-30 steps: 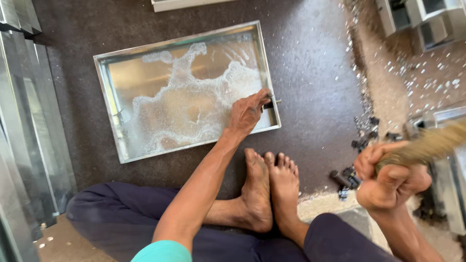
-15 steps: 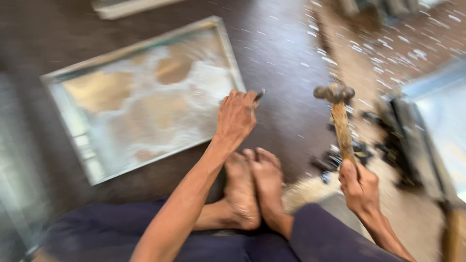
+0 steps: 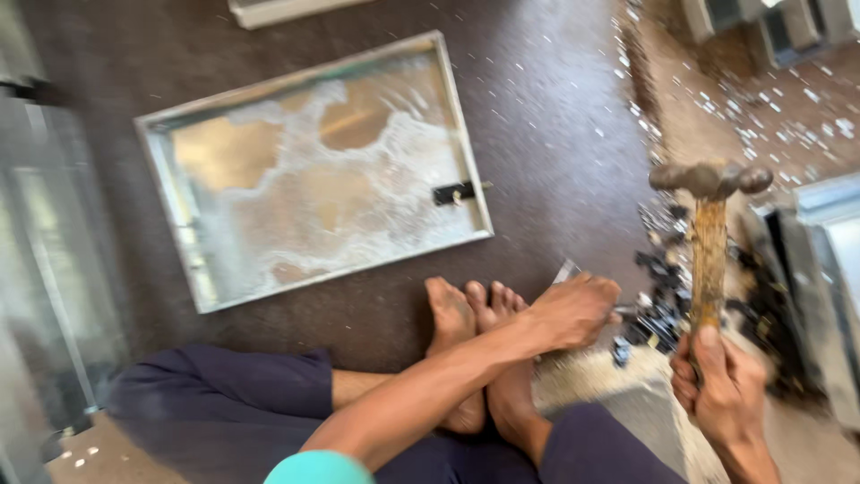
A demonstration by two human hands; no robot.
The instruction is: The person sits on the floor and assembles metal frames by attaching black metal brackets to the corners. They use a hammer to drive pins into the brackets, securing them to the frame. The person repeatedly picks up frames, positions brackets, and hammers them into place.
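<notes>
Two hands: right hand (image 3: 727, 387) clenched on hammer (image 3: 709, 235) — left hand (image 3: 573, 309) loosely curled, clear of tray (image 3: 466, 134).

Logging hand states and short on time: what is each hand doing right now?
Left hand: reaching past the feet, touching a small metal piece; grip cannot be told.
Right hand: closed on the hammer, head up.

The right hand (image 3: 724, 394) grips the lower end of a rusty, wooden-handled hammer (image 3: 709, 235), held upright with its metal head on top. The left hand (image 3: 573, 309) reaches across two bare feet (image 3: 479, 345) to a small pale flat piece (image 3: 566, 271) on the dark floor (image 3: 546, 134). A shallow rectangular metal tray (image 3: 313, 170) with whitish residue lies well apart.
</notes>
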